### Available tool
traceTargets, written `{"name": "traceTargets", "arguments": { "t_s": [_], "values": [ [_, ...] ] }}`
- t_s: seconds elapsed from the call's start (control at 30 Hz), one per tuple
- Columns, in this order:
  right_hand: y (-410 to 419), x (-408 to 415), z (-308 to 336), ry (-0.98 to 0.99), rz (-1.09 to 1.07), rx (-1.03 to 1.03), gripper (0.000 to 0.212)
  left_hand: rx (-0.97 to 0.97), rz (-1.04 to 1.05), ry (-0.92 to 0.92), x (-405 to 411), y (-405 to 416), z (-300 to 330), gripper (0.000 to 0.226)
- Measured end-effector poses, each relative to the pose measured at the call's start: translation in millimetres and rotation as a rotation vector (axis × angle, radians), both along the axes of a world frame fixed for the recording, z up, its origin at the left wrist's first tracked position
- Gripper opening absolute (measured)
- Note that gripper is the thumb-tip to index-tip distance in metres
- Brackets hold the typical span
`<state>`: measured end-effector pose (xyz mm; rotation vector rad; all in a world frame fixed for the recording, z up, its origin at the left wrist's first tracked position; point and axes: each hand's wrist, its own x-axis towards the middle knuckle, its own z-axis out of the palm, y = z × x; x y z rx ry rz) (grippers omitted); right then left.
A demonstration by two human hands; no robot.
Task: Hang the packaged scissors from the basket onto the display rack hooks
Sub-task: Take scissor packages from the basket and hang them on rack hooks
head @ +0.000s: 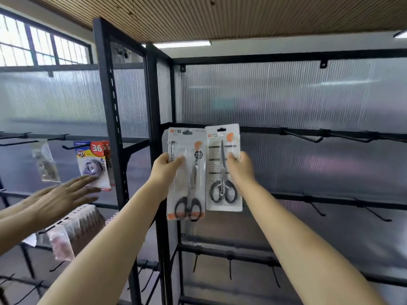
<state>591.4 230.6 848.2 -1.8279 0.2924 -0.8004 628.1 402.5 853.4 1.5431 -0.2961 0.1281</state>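
Note:
Both arms are raised toward the black display rack. My left hand (165, 167) grips a pack of black-handled scissors (186, 172) by its left edge, thumb on the front. My right hand (240, 166) grips a second pack of scissors (222, 168) at its right side. The two packs sit side by side, their tops level with the rack's upper crossbar (264, 129). Each pack's hang hole is at that bar; whether either is on a hook I cannot tell. The basket is out of view.
Empty black hooks (304, 137) jut from the upper bar to the right, more (317, 209) on the bar below. A black upright post (112, 119) divides the rack. Left of it hang tape packs (93, 164), with another person's hand (63, 194) reaching toward them.

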Motion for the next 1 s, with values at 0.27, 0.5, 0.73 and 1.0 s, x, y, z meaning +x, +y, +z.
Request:
{"name": "traceTargets", "arguments": {
  "t_s": [0.27,0.5,0.73,1.0],
  "values": [
    [-12,23,-1,0.004,-0.004,-0.025,0.024,0.004,0.007,0.008,20,-5,-8,0.02],
    [-19,44,-7,0.032,0.003,-0.014,0.026,0.009,0.007,0.025,43,-9,-12,0.01],
    [-32,71,-16,0.022,-0.013,0.036,0.021,-0.005,0.021,0.029,63,-17,-22,0.018],
    [-48,102,-18,0.019,-0.049,0.016,0.019,0.023,0.025,0.066,86,-27,-26,0.008]
  ]
}}
